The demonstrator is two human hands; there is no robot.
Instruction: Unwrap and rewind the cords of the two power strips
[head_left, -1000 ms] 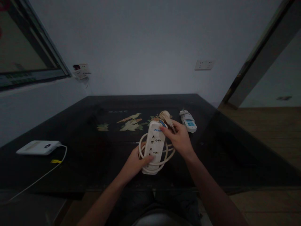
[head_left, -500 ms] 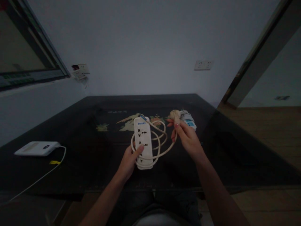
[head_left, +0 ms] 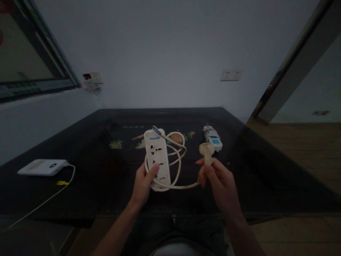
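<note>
The left hand (head_left: 144,181) is closed around the lower part of a white power strip (head_left: 157,156), its thumb lying across the socket face; the strip is held above the dark table (head_left: 106,199), tilted slightly, with the blue PHILIPS lettering toward its far end. The right hand (head_left: 218,181) grips the neck of an off-white plug (head_left: 206,151) between thumb and fingers, to the right of the strip and well apart from it. A pale cord (head_left: 179,163) loops around and beside the strip, one length running across to the right hand. Just beyond the plug, on the table, lies a small white device (head_left: 213,138) with a blue panel and a grey cord wound about it. At the table's left side rests a white box-shaped device (head_left: 42,167), from which a thin white cable (head_left: 48,199), bearing a yellow tag (head_left: 62,183), extends toward the near edge.
</note>
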